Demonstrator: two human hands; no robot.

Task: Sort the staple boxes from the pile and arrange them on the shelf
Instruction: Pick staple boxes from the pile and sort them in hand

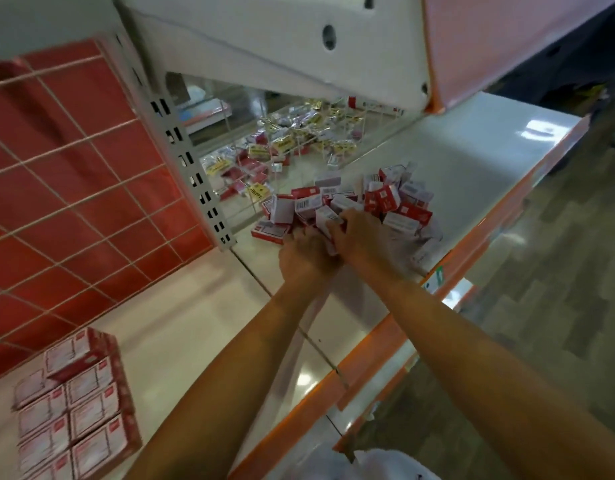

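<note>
Our left hand [304,252] and right hand [359,233] meet at the staple boxes [385,202] piled on the shelf [455,150], fingers [335,226] curled round some.

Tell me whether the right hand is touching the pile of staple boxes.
Touching. The head view shows fingers of the right hand curled round a box at the near edge of the pile.

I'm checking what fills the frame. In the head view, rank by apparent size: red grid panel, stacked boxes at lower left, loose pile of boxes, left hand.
1. red grid panel
2. stacked boxes and loose pile look alike; the stack is nearer the camera, so unranked
3. left hand
</note>
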